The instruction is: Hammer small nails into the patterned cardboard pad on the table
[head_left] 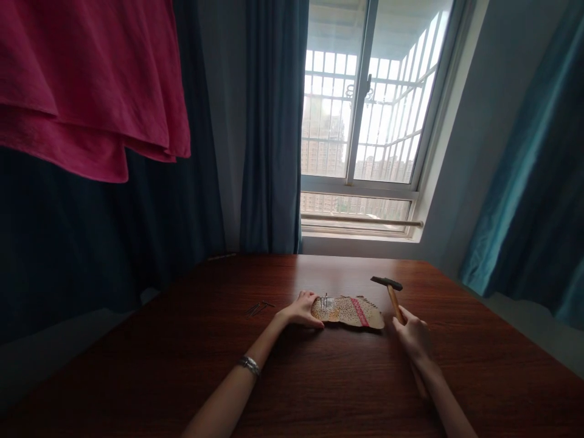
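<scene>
A flat tan board (347, 310), covered in small dark dots and crossed by a red band, lies on the brown wooden table (292, 377). My left hand (303, 310) grips its left end, thumb at the near edge and fingers at the far edge. A few thin nails (325, 300) stand upright in the board close to those fingers. To the right of the board, my right hand (413, 334) is closed around the wooden handle of a hammer (393, 298). The hammer's dark head is raised, apart from the nails. Several loose nails (260, 308) lie left of my left hand.
A window (360, 121) with bars outside stands beyond the table. Blue curtains (274, 121) hang left of it, and another blue curtain (515, 201) hangs at the right. A pink cloth (91, 79) hangs at the upper left.
</scene>
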Demonstrator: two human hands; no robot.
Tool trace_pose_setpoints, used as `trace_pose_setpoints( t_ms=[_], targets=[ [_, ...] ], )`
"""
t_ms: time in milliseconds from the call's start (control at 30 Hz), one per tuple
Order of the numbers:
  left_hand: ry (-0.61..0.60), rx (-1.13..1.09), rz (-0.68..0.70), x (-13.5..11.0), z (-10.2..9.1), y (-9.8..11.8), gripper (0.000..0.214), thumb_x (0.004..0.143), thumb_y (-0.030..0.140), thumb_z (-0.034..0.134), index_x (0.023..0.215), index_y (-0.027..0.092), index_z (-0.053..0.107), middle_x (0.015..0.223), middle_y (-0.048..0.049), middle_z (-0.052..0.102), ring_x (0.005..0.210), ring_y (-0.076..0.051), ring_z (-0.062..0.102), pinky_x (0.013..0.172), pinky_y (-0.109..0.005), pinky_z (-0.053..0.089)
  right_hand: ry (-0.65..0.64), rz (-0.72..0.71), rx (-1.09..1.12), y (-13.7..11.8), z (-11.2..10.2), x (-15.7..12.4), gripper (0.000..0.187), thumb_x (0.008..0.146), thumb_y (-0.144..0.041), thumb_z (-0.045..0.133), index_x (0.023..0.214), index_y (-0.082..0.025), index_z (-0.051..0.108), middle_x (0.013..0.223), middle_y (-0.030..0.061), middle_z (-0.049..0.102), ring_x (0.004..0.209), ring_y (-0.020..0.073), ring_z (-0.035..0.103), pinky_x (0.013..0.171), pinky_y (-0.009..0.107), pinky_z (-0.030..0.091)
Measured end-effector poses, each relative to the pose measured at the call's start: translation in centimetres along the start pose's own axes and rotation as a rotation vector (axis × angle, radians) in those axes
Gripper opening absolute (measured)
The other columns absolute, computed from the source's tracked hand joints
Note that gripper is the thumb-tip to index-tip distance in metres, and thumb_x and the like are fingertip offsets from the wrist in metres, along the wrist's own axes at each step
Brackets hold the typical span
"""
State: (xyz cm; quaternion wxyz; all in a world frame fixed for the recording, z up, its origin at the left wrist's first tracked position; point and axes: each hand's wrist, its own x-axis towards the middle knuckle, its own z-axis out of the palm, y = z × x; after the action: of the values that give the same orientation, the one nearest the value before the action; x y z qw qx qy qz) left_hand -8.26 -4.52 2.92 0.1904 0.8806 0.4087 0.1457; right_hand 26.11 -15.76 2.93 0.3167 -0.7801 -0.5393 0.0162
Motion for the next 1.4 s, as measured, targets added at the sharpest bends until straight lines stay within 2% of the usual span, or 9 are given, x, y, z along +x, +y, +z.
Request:
trace_pose_setpoints(
  t_ms=[100,300,633,733,967,1067,1167,1300,1400],
  targets=[
    [-0.007,-0.012,-0.002,0.0,0.0,0.0,0.095,0.047,0.065,0.072,0.128,0.023,0.046,0.128,-0.0099,0.042,0.119,-0.032,0.036,0.104,-0.039,0.029,-0.081,-0.037,-0.153,1.2,-0.1,0.3,0.048,0.080,-0.035,0.046,0.125,-0.021,0.057,0.093,0.0136,0.072,0.087,0.0307,0.067,0.070,0.034,0.046],
    [-0.004,-0.047,0.001,0.0,0.1,-0.4,0.093,0.047,0.062,0.074,0.128,0.025,0.047,0.128,-0.0095,0.042,0.119,-0.032,0.036,0.104,-0.039,0.029,-0.160,-0.119,-0.193,2.4,1.3,0.3,0.045,0.084,-0.029,0.041,0.126,-0.022,0.054,0.094,0.0134,0.072,0.087,0.0286,0.067,0.067,0.032,0.044],
    [-0.019,-0.032,0.003,0.0,0.1,-0.5,0.095,0.047,0.062,0.074,0.130,0.025,0.045,0.129,-0.0096,0.041,0.121,-0.032,0.035,0.106,-0.039,0.027,-0.133,-0.213,-0.219,3.1,2.8,0.5,0.042,0.083,-0.028,0.042,0.119,-0.014,0.059,0.092,0.0147,0.070,0.092,0.0265,0.063,0.075,0.031,0.044],
    [-0.019,-0.025,0.001,0.0,0.1,-0.4,0.096,0.047,0.064,0.073,0.129,0.024,0.045,0.129,-0.0099,0.041,0.120,-0.032,0.035,0.106,-0.040,0.026,-0.141,-0.220,-0.211,3.1,2.9,0.4,0.041,0.082,-0.027,0.043,0.118,-0.014,0.060,0.091,0.0142,0.070,0.092,0.0262,0.062,0.075,0.030,0.044],
    [-0.022,-0.028,0.002,0.0,0.1,-0.4,0.097,0.048,0.065,0.073,0.130,0.023,0.044,0.129,-0.0107,0.041,0.121,-0.032,0.035,0.105,-0.040,0.027,-0.131,-0.169,-0.097,2.9,2.7,0.5,0.040,0.078,-0.027,0.049,0.113,-0.016,0.064,0.094,0.0138,0.071,0.093,0.0269,0.064,0.077,0.031,0.045],
    [-0.021,-0.026,-0.007,0.1,0.2,-0.5,0.100,0.046,0.065,0.074,0.131,0.022,0.043,0.132,-0.0122,0.040,0.124,-0.033,0.033,0.106,-0.041,0.025,-0.108,-0.116,0.046,3.4,2.7,0.8,0.046,0.073,-0.032,0.054,0.114,-0.016,0.064,0.103,0.0126,0.070,0.098,0.0274,0.063,0.082,0.031,0.046],
    [-0.030,-0.029,-0.030,0.2,0.0,-0.8,0.108,0.044,0.065,0.074,0.135,0.021,0.037,0.140,-0.0139,0.033,0.130,-0.035,0.025,0.109,-0.042,0.021,-0.115,-0.045,0.195,4.0,2.7,1.1,0.054,0.067,-0.038,0.058,0.116,-0.016,0.064,0.101,0.0105,0.071,0.093,0.0275,0.065,0.080,0.033,0.048],
    [-0.048,-0.079,-0.034,-0.1,-1.0,-1.1,0.111,0.045,0.064,0.075,0.137,0.019,0.034,0.145,-0.0146,0.027,0.136,-0.034,0.018,0.110,-0.040,0.019,-0.117,0.032,0.306,4.5,2.9,1.5,0.056,0.065,-0.045,0.058,0.111,-0.013,0.067,0.094,0.0117,0.072,0.087,0.0282,0.066,0.079,0.035,0.049],
    [-0.035,-0.098,-0.028,-1.2,-2.9,-1.7,0.099,0.053,0.061,0.072,0.135,0.015,0.039,0.144,-0.0154,0.030,0.136,-0.030,0.020,0.110,-0.037,0.021,-0.120,0.056,0.378,4.7,3.1,1.7,0.054,0.067,-0.046,0.055,0.106,-0.011,0.068,0.097,0.0138,0.072,0.090,0.0287,0.065,0.081,0.036,0.048]
  ],
)
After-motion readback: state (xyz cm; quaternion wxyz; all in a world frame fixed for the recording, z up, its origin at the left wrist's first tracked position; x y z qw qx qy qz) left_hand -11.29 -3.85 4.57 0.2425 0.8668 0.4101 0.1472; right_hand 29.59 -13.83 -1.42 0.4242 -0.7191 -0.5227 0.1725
